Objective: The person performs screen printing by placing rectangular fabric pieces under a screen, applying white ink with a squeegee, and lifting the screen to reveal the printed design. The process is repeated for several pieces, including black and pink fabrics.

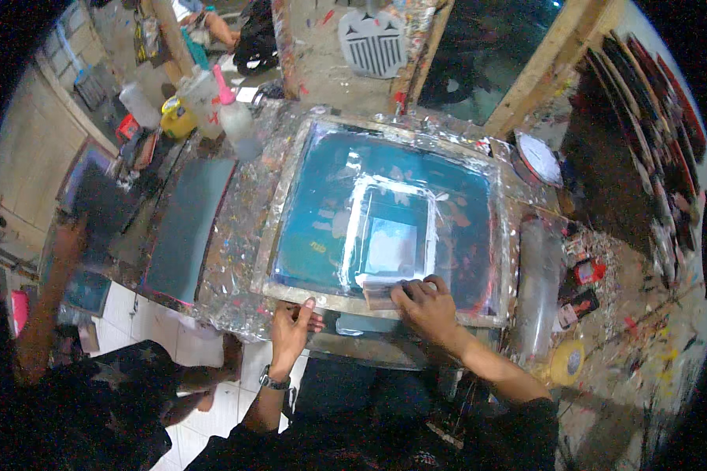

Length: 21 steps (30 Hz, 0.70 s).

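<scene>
A silk-screen frame (284, 184) with teal mesh lies on the paint-spattered table in front of me. White ink forms a rectangular outline (352, 224) around a pale, lighter window in the mesh. My right hand (428, 306) grips a small wooden squeegee (380, 293), which rests on the mesh at the near end of that window. At the near edge of the frame my left hand (291, 328) pinches the wood, thumb on top and fingers below. A watch is on my left wrist.
A dark flat panel (187, 231) lies left of the frame. Bottles and a yellow container (177, 118) stand behind it. To the right are a clear cylinder (536, 286), a tape roll (567, 363) and a round tub (537, 159). Another person's arm (59, 267) is at left.
</scene>
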{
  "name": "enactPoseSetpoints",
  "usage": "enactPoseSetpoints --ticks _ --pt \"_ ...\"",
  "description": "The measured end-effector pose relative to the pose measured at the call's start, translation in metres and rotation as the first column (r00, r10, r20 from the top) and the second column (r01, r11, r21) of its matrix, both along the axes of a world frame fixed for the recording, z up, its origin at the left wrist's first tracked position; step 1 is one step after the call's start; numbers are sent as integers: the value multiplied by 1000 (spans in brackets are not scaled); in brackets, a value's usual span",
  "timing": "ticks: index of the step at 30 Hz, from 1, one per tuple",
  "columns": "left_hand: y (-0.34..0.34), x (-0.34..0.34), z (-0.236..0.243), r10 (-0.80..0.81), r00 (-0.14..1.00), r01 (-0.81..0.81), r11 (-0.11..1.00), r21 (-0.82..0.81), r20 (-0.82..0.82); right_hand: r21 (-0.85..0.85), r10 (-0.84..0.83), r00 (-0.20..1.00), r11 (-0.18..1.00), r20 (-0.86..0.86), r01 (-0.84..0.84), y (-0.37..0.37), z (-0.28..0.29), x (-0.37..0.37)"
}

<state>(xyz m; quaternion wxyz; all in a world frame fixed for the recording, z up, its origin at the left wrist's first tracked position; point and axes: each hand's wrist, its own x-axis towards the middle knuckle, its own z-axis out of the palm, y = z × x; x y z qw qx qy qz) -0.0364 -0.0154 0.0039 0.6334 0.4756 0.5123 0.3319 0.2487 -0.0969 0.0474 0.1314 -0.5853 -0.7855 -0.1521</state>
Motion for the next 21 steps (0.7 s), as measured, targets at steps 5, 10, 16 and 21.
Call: enactPoseSetpoints --ticks 5,10,16,21 --pt "3 -11 9 -16 1000 15 995 -99 -10 -232 -163 985 958 49 170 116 16 38" --pt "8 -12 13 -36 999 41 991 -128 34 -256 -206 978 945 24 205 182 46 72" --pt "4 -11 14 -41 999 40 987 -155 -6 -153 -123 991 982 -57 113 55 10 -1" --pt "2 -12 8 -6 1000 10 989 -147 23 -619 -95 994 784 -60 38 97 52 19"
